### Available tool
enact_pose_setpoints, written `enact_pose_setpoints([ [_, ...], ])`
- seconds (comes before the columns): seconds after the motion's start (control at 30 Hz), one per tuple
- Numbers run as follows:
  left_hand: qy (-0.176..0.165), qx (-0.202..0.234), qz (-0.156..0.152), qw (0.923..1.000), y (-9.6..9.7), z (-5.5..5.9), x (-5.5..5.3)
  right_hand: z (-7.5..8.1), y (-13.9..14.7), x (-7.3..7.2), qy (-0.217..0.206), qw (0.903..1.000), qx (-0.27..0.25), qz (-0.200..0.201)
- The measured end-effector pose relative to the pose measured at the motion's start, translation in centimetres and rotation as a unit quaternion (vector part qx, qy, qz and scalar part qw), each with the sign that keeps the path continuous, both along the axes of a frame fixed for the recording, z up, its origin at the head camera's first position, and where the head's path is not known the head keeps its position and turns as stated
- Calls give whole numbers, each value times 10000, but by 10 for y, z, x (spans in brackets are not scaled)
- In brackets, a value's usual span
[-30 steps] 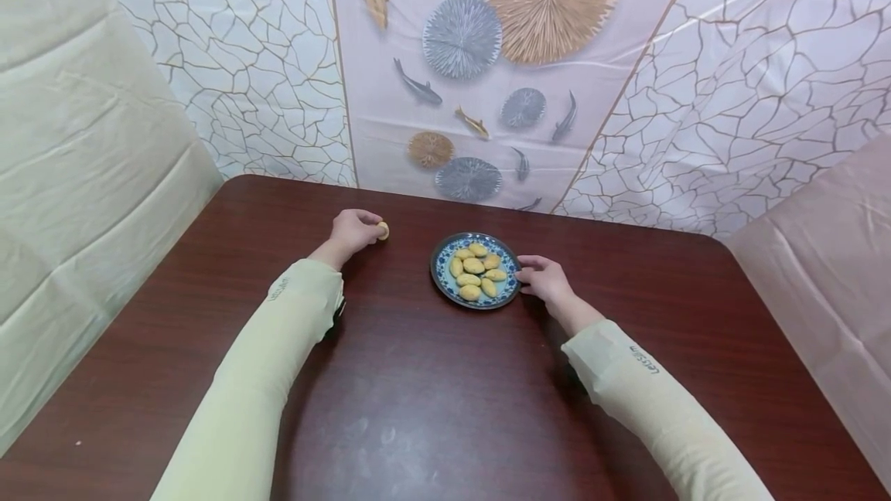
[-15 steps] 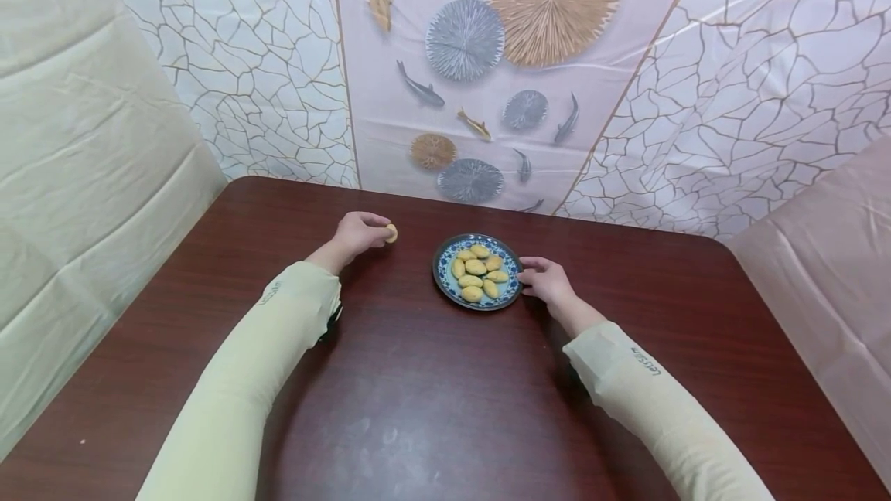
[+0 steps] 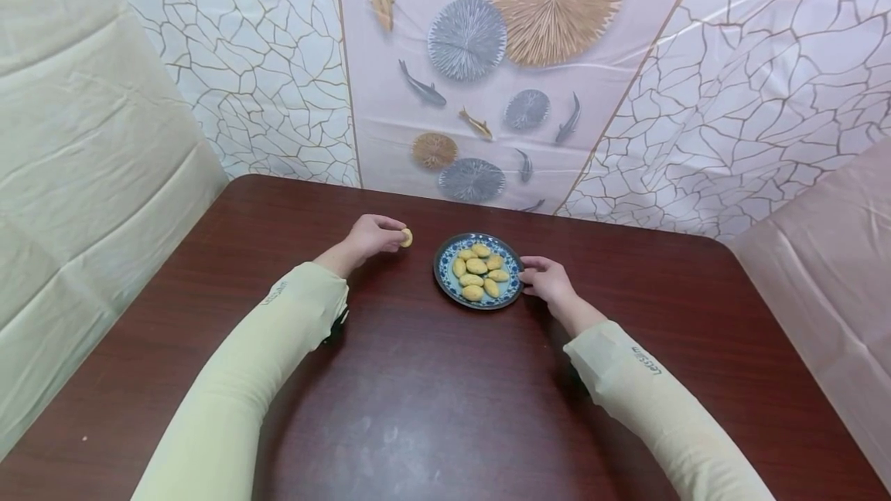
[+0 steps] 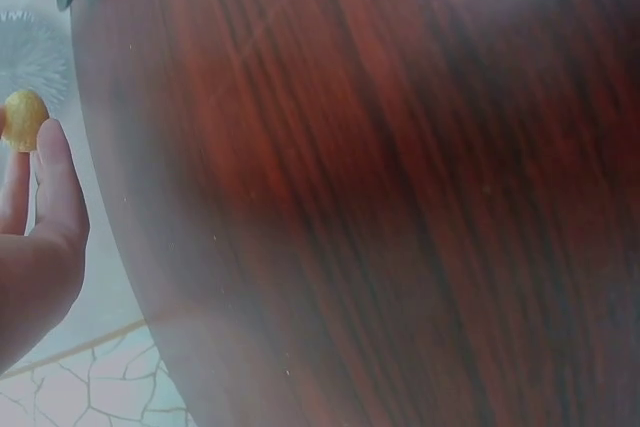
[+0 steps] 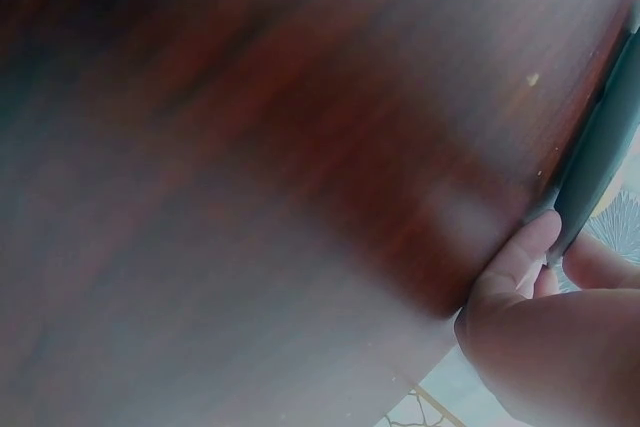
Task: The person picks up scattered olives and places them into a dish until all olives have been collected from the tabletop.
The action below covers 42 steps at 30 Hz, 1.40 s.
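Observation:
My left hand [image 3: 374,237] pinches a small yellow oval piece [image 3: 407,237], which looks like a little potato, between thumb and fingertips, left of the plate. In the left wrist view the yellow piece [image 4: 25,121] has a rough, rounded surface. A round plate [image 3: 443,286] with a dark rim and blue pattern stands on the table, bearing several similar yellow ovals [image 3: 476,266]. At its right edge, my right hand [image 3: 547,281] grips the rim. The right wrist view shows the thumb and a finger on either side of the plate's dark edge [image 5: 600,142].
The dark reddish-brown wooden table [image 3: 418,393] has rounded far corners. A patterned cloth wall [image 3: 466,153] rises just behind its far edge. Pale cloth hangs [image 3: 90,145] close on the left side and another [image 3: 821,253] on the right.
My left hand has moved to the right with the yellow piece, nearer the plate. The right hand stays at the plate's rim, and the plate holds its place.

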State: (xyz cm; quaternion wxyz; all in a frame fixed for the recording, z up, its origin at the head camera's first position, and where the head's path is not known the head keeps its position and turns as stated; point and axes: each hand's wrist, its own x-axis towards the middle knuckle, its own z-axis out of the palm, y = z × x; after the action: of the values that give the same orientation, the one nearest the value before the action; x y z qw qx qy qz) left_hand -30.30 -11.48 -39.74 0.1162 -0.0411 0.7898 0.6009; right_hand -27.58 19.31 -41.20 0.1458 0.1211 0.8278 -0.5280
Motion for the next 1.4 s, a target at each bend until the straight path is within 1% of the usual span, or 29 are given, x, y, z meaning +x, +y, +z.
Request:
enact_pose_setpoints([
  [0.27, -76, 46, -184, 9998, 13, 0, 2, -2, 2, -4, -21, 10000, 4, 6],
  [0.53, -148, 125, -320, 9993, 32, -3, 2, -2, 1, -2, 0, 10000, 2, -39],
  [0.67, -171, 116, -450, 9988, 42, -3, 5, -3, 1, -3, -20, 10000, -13, -56],
  [0.77, -182, 7, -635, 9978, 47, -3, 7, -3, 1, -3, -34, 10000, -16, -55],
  [0.9, -111, -239, -979, 9948, 52, -3, 11, -1, 1, -2, -39, 10000, 7, -52],
  [1.03, 85, -553, -1249, 9906, 57, -1, 13, 1, 0, -1, -52, 10000, 10, -54],
  [1.23, 319, -1219, -1401, 9821, 62, 2, 16, 1, 0, -1, -37, 10000, 1, -62],
  [1.4, 507, -1691, -1578, 9716, 64, 2, 18, 1, -1, -1, -40, 10000, 7, -59],
])
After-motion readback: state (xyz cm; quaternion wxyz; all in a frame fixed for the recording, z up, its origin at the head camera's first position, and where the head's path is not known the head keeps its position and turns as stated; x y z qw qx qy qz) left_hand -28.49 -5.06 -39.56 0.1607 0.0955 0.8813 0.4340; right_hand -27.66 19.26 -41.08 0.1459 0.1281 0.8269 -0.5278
